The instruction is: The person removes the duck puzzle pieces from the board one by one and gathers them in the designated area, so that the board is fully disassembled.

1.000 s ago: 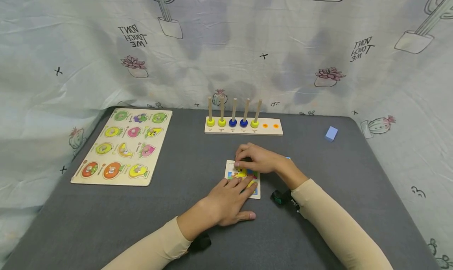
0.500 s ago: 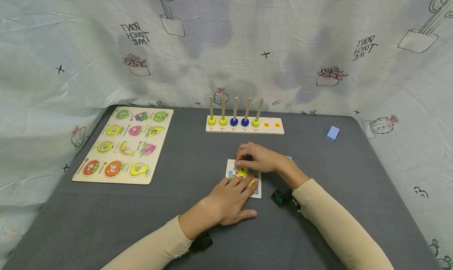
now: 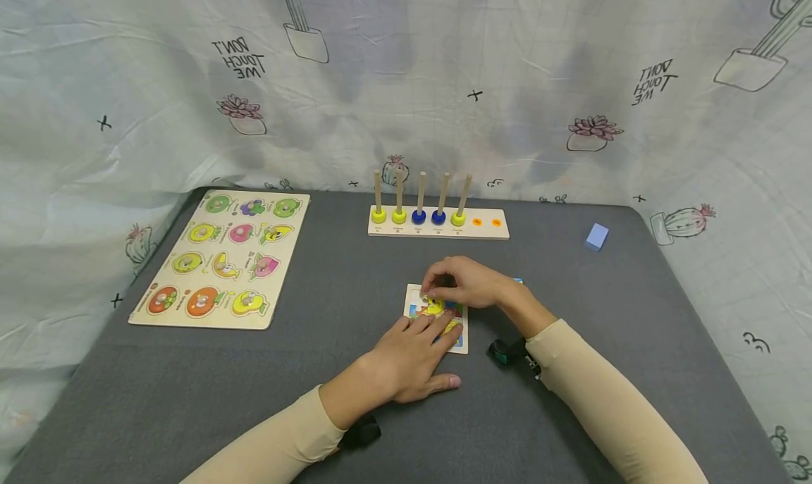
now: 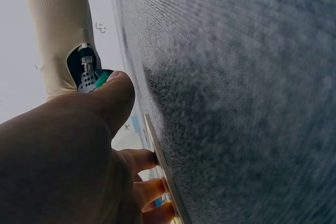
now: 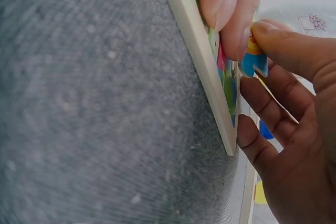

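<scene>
From my end, the table (image 3: 158, 385) showed almost no change over the last second: left hand (image 3: 406, 361) spread, right hand (image 3: 468, 283) in a pinch, puzzle (image 3: 414, 303) flat beneath the left, piece (image 5: 254, 62) caught in that pinch by the puzzle's far end, so I judged progress paused

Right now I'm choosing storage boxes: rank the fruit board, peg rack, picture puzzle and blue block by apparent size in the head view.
Fruit board
Peg rack and picture puzzle, unranked: left hand and right hand partly cover the latter, which lies nearer
Blue block
</scene>
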The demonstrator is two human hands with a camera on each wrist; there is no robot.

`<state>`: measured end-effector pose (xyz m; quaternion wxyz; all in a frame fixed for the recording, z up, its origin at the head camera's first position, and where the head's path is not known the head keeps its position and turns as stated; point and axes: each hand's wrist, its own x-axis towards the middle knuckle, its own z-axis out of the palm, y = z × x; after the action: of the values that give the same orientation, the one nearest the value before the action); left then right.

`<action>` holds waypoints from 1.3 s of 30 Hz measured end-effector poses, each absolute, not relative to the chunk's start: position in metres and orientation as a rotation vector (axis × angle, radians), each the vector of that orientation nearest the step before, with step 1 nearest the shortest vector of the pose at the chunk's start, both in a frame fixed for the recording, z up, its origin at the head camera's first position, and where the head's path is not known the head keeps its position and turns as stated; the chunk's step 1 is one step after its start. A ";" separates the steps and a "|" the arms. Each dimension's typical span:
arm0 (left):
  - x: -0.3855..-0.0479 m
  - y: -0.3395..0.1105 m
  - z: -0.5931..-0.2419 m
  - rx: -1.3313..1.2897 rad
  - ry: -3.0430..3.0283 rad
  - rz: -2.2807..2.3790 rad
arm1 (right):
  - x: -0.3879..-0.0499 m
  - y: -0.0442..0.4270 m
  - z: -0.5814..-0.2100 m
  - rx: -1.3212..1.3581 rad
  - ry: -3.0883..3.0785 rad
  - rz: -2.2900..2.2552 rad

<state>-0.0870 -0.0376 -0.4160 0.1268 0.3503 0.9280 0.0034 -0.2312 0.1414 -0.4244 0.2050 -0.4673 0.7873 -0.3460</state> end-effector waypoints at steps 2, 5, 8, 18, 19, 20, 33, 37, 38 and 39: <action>-0.087 -0.037 -0.416 1.019 2.702 0.014 | -0.231 0.142 -0.425 -1.268 2.179 -0.995; -0.087 -0.037 -0.417 1.018 2.701 0.012 | -0.231 0.142 -0.427 -1.226 2.143 -1.049; -0.087 -0.037 -0.418 1.017 2.699 0.008 | -0.231 0.142 -0.428 -1.205 2.102 -1.112; -0.087 -0.040 -0.420 1.005 2.698 0.005 | -0.232 0.146 -0.418 -1.172 2.077 -1.184; -0.087 -0.041 -0.420 1.008 2.698 0.006 | -0.232 0.147 -0.415 -1.172 2.086 -1.191; -0.087 -0.041 -0.420 1.016 2.700 0.009 | -0.233 0.149 -0.413 -1.167 2.093 -1.200; -0.088 -0.039 -0.417 1.040 2.711 0.024 | -0.229 0.167 -0.387 -1.165 2.153 -1.201; -0.087 -0.039 -0.418 1.042 2.709 0.030 | -0.226 0.174 -0.381 -1.128 2.168 -1.188; -0.087 -0.039 -0.418 1.043 2.712 0.032 | -0.225 0.176 -0.380 -1.121 2.173 -1.188; -0.088 -0.039 -0.419 1.045 2.712 0.034 | -0.224 0.178 -0.379 -1.118 2.181 -1.185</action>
<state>-0.0878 -0.0390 -0.4194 0.1173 0.3570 0.9266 0.0117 -0.2239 0.1783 -0.3785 0.2082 -0.4016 0.7837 -0.4256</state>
